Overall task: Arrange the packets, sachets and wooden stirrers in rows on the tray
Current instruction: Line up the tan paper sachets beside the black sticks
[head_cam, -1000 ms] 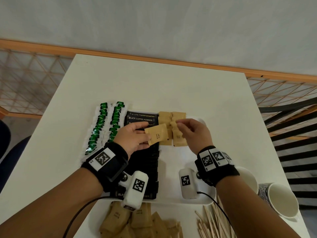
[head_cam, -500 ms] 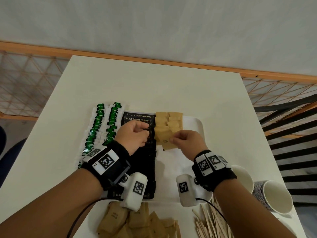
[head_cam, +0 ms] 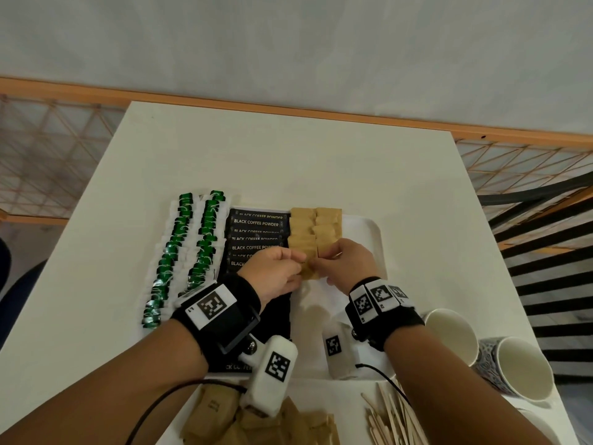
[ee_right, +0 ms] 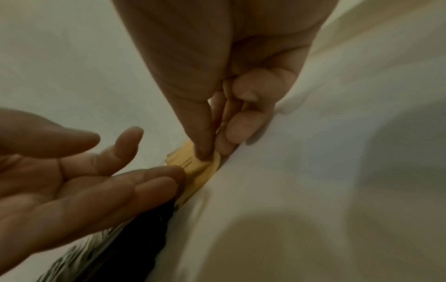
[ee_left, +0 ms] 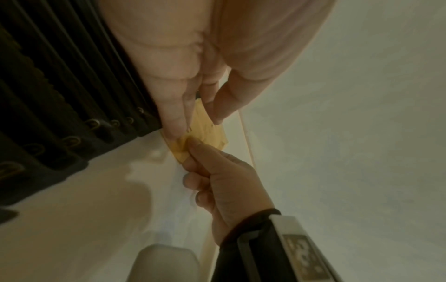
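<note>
Both hands meet over a brown sachet at the near end of the tray's brown rows.

On the white tray (head_cam: 369, 226), from the left: two rows of green-tagged packets (head_cam: 179, 245), a column of black coffee packets (head_cam: 256, 232), two rows of brown sachets (head_cam: 316, 229). The left hand (head_cam: 272, 273), fingers nearly straight, touches the brown sachet (ee_left: 205, 126) with its fingertips; the right hand (head_cam: 348, 260) pinches it between thumb and fingers, flat on the tray beside the black packets. Loose sachets (head_cam: 224, 415) and wooden stirrers (head_cam: 394, 415) lie nearer, paper cups (head_cam: 519, 367) at the right.
</note>
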`<action>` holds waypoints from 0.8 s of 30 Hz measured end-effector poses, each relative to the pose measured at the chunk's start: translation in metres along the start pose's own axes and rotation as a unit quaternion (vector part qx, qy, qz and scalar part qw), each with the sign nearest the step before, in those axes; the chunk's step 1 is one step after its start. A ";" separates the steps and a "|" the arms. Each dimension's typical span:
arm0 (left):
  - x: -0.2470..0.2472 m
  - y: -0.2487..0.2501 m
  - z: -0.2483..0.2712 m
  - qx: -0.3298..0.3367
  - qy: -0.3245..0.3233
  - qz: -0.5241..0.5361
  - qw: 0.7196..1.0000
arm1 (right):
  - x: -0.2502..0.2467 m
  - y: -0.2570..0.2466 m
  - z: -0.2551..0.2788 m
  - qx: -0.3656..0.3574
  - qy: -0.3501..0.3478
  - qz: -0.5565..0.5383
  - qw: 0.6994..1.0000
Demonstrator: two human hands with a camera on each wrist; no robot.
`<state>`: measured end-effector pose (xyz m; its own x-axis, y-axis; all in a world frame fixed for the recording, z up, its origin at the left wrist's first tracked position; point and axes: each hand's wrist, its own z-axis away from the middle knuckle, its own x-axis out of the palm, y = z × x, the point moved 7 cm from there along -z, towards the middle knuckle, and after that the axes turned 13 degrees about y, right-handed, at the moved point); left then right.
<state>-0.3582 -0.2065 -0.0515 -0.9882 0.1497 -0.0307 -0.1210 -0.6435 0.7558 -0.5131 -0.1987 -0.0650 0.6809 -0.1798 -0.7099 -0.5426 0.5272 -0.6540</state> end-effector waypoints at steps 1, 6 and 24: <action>0.000 0.000 0.000 0.001 0.001 0.000 1.000 | -0.001 0.000 0.001 -0.002 0.004 -0.001 1.000; 0.000 0.000 0.000 0.013 0.005 -0.013 1.000 | -0.022 0.005 -0.001 -0.016 0.054 -0.006 0.998; -0.010 0.010 0.013 0.016 0.001 0.021 1.000 | -0.026 0.006 0.003 -0.064 0.057 0.007 0.996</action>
<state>-0.3481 -0.2048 -0.0352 -0.9927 0.1209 0.0001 -0.0759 -0.6244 0.7774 -0.5328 -0.1877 -0.0495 0.6160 -0.2700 -0.7400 -0.6156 0.4211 -0.6661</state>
